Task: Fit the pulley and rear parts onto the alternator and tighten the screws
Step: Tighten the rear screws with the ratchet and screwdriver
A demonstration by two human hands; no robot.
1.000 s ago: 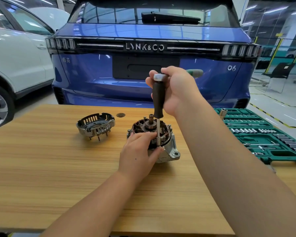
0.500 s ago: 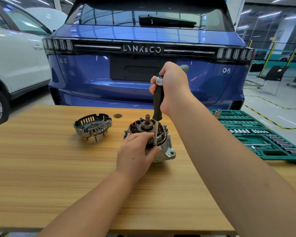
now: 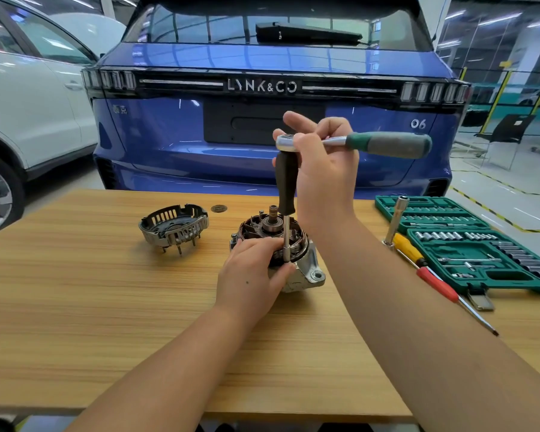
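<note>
Head view: left hand (image 3: 250, 269) grips the alternator (image 3: 293, 257); right hand (image 3: 321, 169) grasps the upright ratchet driver (image 3: 286, 188).

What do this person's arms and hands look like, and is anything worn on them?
Both forearms are bare as far as the frame shows: no sleeves, gloves, watch or rings visible. The left hand has a small dark dot on its back. The right hand shows no markings.

Green socket case (image 3: 468, 260), blue car (image 3: 175, 132), seemingly wood-grain table (image 3: 75, 307)
</note>
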